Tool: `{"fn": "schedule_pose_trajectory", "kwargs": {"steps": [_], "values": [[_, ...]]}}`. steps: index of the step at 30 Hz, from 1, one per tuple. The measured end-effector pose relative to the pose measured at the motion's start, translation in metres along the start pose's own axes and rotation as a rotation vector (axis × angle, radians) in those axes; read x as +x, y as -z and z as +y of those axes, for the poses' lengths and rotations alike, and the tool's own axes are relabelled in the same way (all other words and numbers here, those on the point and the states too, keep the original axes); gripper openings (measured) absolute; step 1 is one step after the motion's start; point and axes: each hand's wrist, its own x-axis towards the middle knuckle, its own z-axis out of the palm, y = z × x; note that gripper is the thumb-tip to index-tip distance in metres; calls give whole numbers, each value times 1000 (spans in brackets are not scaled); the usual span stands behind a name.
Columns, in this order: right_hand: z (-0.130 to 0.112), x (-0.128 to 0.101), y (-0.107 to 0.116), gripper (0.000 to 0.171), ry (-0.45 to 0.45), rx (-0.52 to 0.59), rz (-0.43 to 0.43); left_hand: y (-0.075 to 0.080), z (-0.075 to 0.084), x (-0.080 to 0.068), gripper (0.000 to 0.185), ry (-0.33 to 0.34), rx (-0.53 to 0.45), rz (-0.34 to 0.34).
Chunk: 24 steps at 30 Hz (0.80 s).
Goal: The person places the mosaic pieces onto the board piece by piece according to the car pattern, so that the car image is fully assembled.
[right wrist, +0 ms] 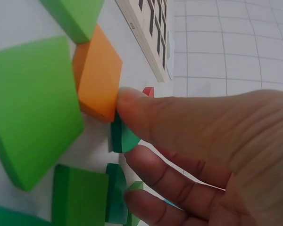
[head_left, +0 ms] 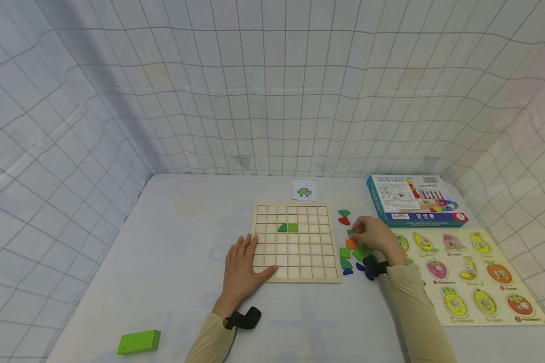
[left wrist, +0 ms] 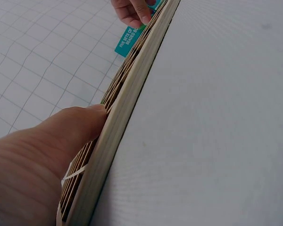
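My left hand (head_left: 242, 264) rests on the lower left corner of a wooden grid board (head_left: 297, 252), fingers spread and thumb over the front edge. On the board, a dark green quarter-circle piece (head_left: 283, 228) sits beside a light green square (head_left: 292, 228). Right of the board, my right hand (head_left: 376, 234) reaches down among loose pieces. In the right wrist view, its thumb and finger pinch a dark green curved piece (right wrist: 125, 137) low over the table, right beside an orange square (right wrist: 100, 77). Several green pieces (right wrist: 35, 108) lie around it.
A small picture card (head_left: 304, 191) lies behind the board. At the right are a cardboard box (head_left: 418, 201) and a fruit puzzle board (head_left: 472, 259). Red (head_left: 343, 221) and blue (head_left: 347, 271) pieces lie near the right hand. A green block (head_left: 139, 342) is at the front left.
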Motion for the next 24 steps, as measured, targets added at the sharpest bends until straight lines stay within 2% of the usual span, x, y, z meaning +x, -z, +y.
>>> {"fn": "schedule_pose_trajectory", "kwargs": {"steps": [6,14,24], "values": [[1,-2,-1,18,22,61,23,1,1,0,92,2,-1,0],[-2,-2,-8,16,53,129,110,0,1,0,92,-14,-3,9],[-25,3,-27,13,288,138,243,1,0,0,92,-9,-6,1]]}}
